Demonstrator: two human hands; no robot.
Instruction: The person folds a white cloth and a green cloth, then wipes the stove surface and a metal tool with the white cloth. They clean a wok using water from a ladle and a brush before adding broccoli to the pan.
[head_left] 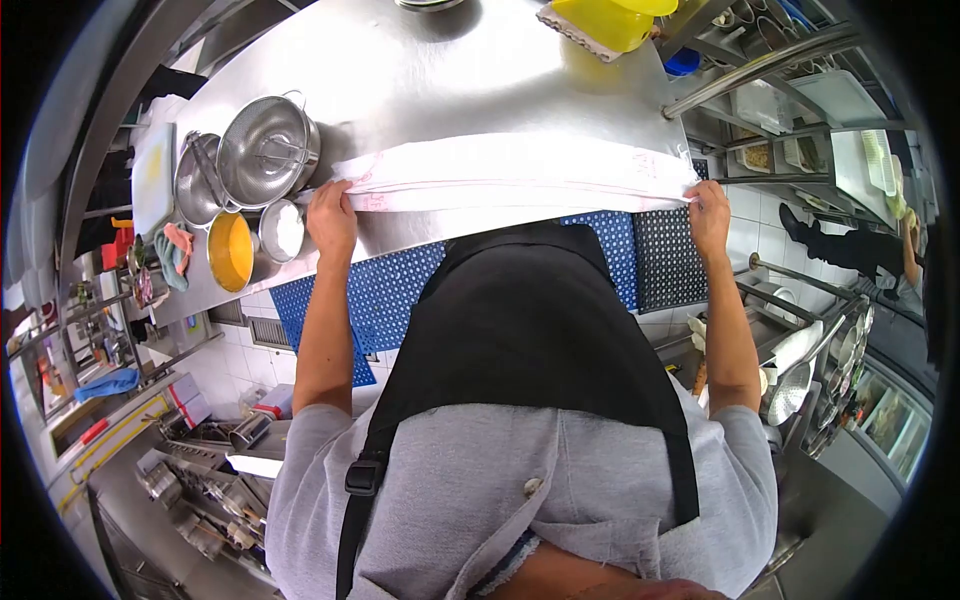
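A long white cloth (520, 172) with faint red print lies folded lengthwise along the near edge of the steel table (400, 90). My left hand (332, 222) is closed on the cloth's left end. At the right end, my right hand (709, 215) pinches the cloth's corner near the table's edge. The cloth stretches between both hands, with several layers showing along its near side. Just left of my left hand stands a small metal bowl with white contents (282, 231).
Left on the table are a large steel colander (262, 150), an orange-yellow container (230, 252), crumpled cloths (174, 252) and a white board (154, 180). A yellow container (605, 24) stands at the far right. Another person (862, 250) is beyond the racks at right.
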